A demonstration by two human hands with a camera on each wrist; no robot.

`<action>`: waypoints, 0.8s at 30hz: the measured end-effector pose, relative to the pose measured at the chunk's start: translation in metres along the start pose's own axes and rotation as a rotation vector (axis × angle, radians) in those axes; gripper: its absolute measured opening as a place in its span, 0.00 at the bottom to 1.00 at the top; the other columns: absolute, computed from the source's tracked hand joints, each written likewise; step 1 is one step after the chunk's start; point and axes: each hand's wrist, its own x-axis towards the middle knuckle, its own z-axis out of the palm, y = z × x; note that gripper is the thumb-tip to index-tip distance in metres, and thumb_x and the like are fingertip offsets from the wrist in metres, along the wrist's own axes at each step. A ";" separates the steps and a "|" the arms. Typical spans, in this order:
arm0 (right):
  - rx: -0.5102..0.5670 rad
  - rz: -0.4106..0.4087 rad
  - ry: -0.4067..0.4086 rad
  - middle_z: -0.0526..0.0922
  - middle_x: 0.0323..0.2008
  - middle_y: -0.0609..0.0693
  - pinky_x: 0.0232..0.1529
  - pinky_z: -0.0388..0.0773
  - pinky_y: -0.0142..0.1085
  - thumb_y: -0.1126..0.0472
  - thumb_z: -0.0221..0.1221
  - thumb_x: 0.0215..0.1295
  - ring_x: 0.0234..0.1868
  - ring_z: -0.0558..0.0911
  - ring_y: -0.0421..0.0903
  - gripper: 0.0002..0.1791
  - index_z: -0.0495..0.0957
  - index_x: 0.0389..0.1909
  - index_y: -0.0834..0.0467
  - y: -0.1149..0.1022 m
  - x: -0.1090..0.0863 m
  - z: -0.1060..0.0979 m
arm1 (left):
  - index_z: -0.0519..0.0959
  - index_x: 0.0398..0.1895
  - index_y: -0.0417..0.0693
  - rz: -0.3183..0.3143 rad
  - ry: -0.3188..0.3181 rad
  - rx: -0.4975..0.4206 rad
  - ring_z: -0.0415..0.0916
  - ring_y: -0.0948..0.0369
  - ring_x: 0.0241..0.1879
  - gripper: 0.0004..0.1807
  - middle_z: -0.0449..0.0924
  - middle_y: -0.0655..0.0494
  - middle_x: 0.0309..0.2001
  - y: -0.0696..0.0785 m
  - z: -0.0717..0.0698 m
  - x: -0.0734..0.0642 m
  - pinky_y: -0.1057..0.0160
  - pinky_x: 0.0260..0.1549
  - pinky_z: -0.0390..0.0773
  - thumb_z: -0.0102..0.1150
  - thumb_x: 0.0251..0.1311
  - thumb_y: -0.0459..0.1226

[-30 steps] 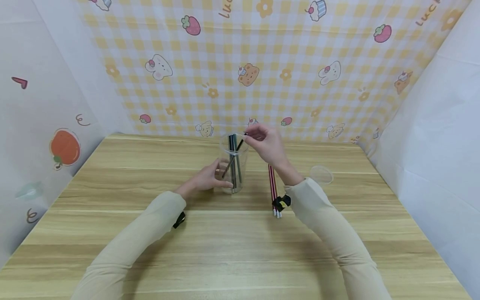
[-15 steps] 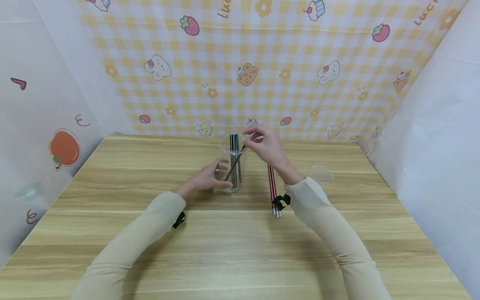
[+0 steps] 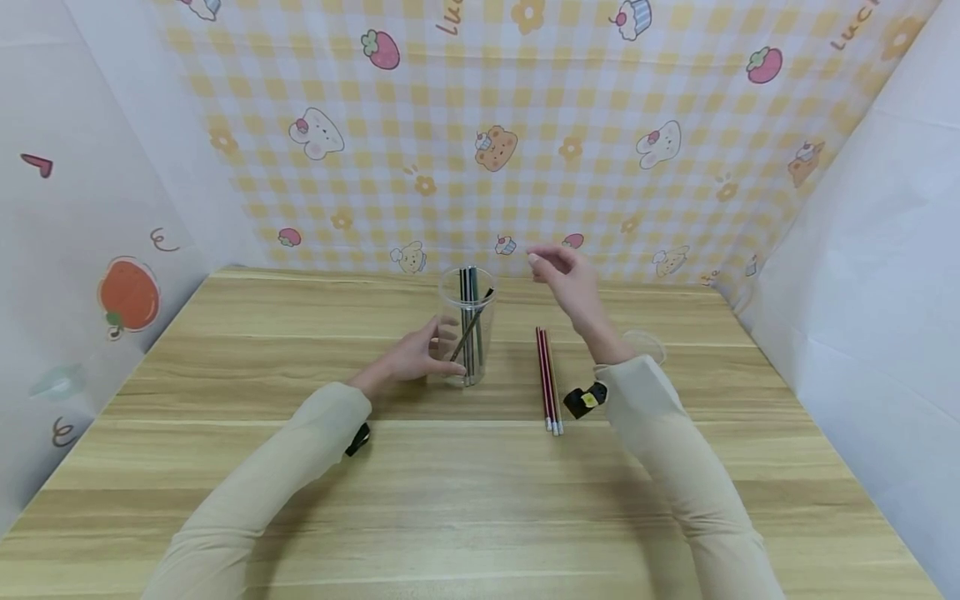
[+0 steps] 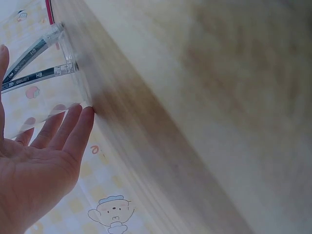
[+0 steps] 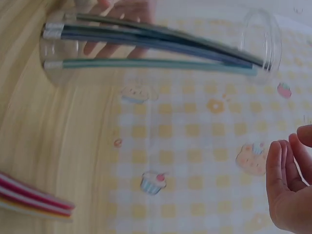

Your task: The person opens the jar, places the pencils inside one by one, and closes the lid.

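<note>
My left hand (image 3: 414, 354) holds a tall clear plastic cup (image 3: 489, 335) low on its side, with the thumb in front and the fingers behind. Several dark pencils stand inside it, and one of them, a dark pencil (image 3: 477, 313), leans across to the right of the rim. The right wrist view also shows a teal pencil (image 5: 156, 63) among them. White lettering and "HB" mark a pencil (image 4: 36, 76) in the left wrist view. Right of the cup and higher than its rim, my right hand (image 3: 573, 287) is in the air with loosely bent fingers and nothing in its grasp.
Several pencils, red and yellowish with white ends, form a bundle (image 3: 548, 379) on the wooden table (image 3: 480, 500) between cup and right forearm. Partly behind the right wrist lies a clear round lid (image 3: 652, 342). A yellow checked cloth (image 3: 450, 200) hangs along the back edge.
My right hand lowered a dark pencil into the cup, let it go, and moved away to the right. The pencil now leans inside the cup. My left hand stayed at the cup.
</note>
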 end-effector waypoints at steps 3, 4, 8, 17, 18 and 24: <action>-0.017 0.052 -0.025 0.77 0.36 0.58 0.40 0.75 0.36 0.61 0.55 0.60 0.33 0.76 0.44 0.17 0.72 0.44 0.69 0.011 0.001 -0.011 | 0.52 0.62 0.37 0.002 0.001 -0.006 0.61 0.44 0.55 0.41 0.61 0.34 0.56 0.000 0.000 0.000 0.51 0.55 0.59 0.65 0.47 0.35; -0.033 0.073 -0.042 0.76 0.37 0.59 0.40 0.75 0.36 0.61 0.55 0.61 0.34 0.76 0.46 0.17 0.72 0.45 0.70 0.016 0.001 -0.015 | 0.52 0.62 0.37 0.002 0.001 -0.007 0.61 0.44 0.55 0.41 0.61 0.34 0.56 0.000 0.000 0.001 0.51 0.55 0.60 0.65 0.47 0.35; -0.117 0.199 -0.132 0.75 0.42 0.63 0.41 0.75 0.38 0.61 0.53 0.62 0.36 0.76 0.49 0.18 0.71 0.47 0.70 0.037 0.000 -0.027 | 0.53 0.61 0.37 0.006 0.003 -0.003 0.61 0.44 0.55 0.41 0.61 0.33 0.56 -0.001 0.000 0.001 0.51 0.54 0.60 0.65 0.46 0.35; -0.262 0.350 -0.277 0.73 0.41 0.71 0.42 0.74 0.46 0.68 0.51 0.60 0.38 0.74 0.62 0.17 0.69 0.47 0.75 0.082 -0.004 -0.035 | 0.52 0.61 0.38 0.000 -0.005 -0.018 0.62 0.44 0.54 0.41 0.61 0.33 0.56 -0.001 -0.001 0.000 0.51 0.54 0.60 0.65 0.46 0.35; -0.274 0.359 -0.279 0.74 0.40 0.71 0.42 0.74 0.46 0.69 0.51 0.60 0.38 0.74 0.62 0.17 0.69 0.47 0.75 0.085 -0.005 -0.035 | 0.52 0.61 0.38 -0.001 -0.006 -0.018 0.62 0.44 0.54 0.41 0.61 0.33 0.56 -0.001 -0.001 0.000 0.51 0.54 0.60 0.65 0.46 0.35; -0.323 0.408 -0.279 0.75 0.32 0.64 0.36 0.76 0.42 0.69 0.52 0.58 0.31 0.75 0.55 0.15 0.70 0.45 0.73 0.097 -0.005 -0.038 | 0.52 0.61 0.38 0.001 -0.010 -0.016 0.61 0.44 0.55 0.42 0.60 0.33 0.57 -0.002 -0.001 0.000 0.50 0.54 0.60 0.65 0.47 0.36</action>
